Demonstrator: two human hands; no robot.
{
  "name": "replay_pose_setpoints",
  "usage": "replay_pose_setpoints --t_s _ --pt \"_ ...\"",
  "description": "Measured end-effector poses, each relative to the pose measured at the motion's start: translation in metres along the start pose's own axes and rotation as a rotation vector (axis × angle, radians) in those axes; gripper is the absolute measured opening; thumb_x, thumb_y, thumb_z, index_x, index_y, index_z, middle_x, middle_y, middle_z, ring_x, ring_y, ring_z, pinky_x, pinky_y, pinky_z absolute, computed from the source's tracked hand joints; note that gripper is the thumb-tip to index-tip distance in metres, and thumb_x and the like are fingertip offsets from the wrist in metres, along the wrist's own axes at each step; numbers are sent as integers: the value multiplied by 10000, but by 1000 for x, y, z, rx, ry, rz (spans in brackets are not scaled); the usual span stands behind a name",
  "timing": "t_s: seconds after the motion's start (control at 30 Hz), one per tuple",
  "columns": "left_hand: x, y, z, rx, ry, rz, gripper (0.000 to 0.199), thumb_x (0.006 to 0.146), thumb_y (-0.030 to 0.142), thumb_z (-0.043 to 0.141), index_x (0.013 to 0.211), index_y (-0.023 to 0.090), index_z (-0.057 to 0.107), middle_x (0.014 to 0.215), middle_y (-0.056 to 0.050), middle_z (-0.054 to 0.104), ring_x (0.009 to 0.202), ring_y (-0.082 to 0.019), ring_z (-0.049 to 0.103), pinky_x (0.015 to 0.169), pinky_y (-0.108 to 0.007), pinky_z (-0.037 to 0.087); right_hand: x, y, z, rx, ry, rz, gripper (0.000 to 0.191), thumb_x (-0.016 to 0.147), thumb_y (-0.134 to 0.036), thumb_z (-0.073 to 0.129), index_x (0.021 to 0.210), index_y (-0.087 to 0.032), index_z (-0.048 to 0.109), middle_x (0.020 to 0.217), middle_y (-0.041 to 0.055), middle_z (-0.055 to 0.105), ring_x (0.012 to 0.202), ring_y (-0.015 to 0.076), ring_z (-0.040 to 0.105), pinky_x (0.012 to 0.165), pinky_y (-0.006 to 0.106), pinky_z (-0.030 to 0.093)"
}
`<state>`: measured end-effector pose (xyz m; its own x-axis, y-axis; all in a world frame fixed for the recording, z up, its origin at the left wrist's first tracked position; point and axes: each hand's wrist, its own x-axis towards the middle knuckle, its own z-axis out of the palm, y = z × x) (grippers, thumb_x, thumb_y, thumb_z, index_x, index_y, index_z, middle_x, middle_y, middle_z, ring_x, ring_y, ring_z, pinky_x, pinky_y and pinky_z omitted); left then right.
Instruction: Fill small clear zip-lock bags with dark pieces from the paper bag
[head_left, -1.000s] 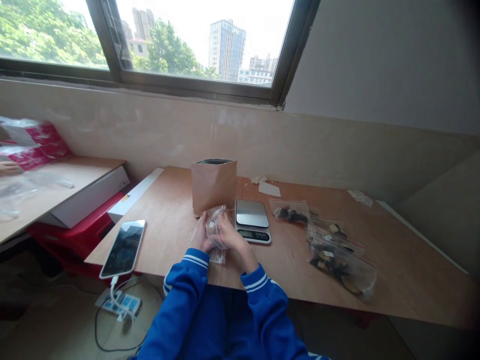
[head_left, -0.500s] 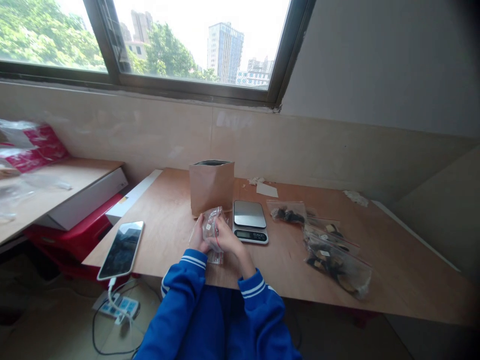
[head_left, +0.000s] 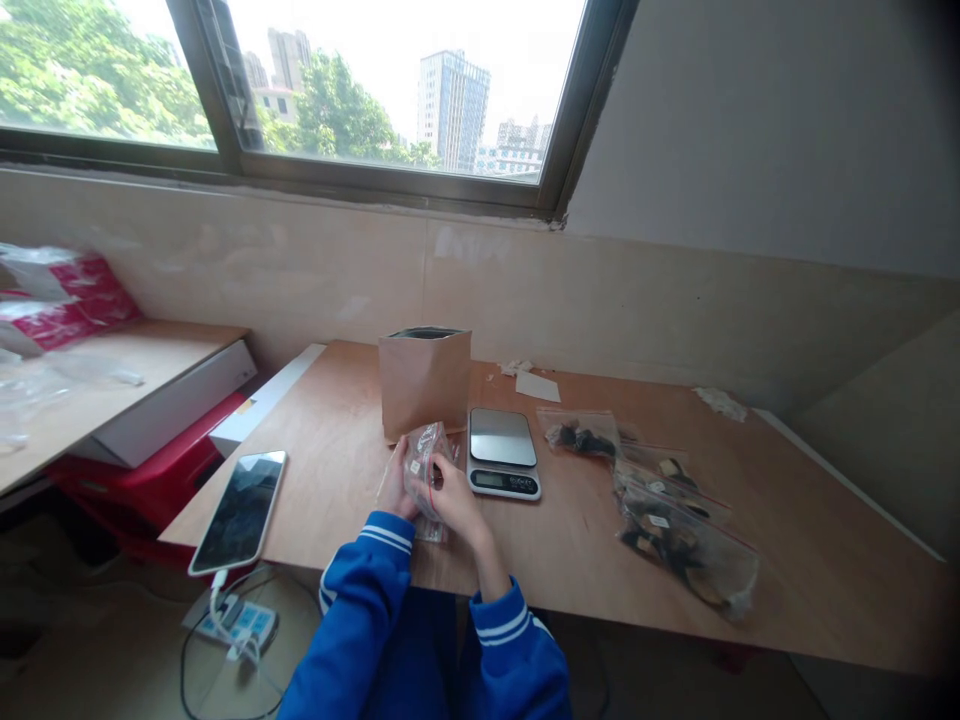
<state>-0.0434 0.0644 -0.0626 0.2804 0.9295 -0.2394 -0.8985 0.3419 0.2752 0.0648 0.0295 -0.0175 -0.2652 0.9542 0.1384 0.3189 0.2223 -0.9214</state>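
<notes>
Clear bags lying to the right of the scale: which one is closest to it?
The rearmost bag with dark contents: its left end sits just beside the scale, while the others lie farther right.

Your wooden tabletop (head_left: 570,545) carries an upright brown paper bag (head_left: 424,385) with a digital scale (head_left: 502,440) just beside it. A phone (head_left: 240,512) lies at your left, clear zip bags (head_left: 686,555) of dark pieces at your right, a white card (head_left: 538,386) toward the back.

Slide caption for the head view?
Both hands hold a clear bag beside a scale, near an open paper bag.
</notes>
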Motion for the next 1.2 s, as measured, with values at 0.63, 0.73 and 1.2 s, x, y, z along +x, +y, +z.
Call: replay_pose_setpoints --t_s 0.63,0.73,1.2 --pt "0 1 1 -36 8 79 444 930 345 508 1323 143 546 1092 -106 720 976 -230 699 976 -378 513 -21 4 10 51 47 7 232 882 -240 470 1086 -211 576 1098 75 650 927 210 628 844 352 499" --pt "2 2 -1 -58 6 57 438 950 350 467 1337 157 536 1062 -96 729 941 -215 707 964 -362 515 -20 5 9 98 101 -10 247 924 -356 435 1073 -209 567 984 66 649 821 199 613 786 337 501" --pt "1 1 5 -126 42 31 459 941 356 488 1333 122 528 977 -100 744 958 -222 700 988 -361 489 39 -53 -41 247 318 -263 264 930 -436 480 1033 -207 561 1026 76 649 953 186 629 881 325 499"
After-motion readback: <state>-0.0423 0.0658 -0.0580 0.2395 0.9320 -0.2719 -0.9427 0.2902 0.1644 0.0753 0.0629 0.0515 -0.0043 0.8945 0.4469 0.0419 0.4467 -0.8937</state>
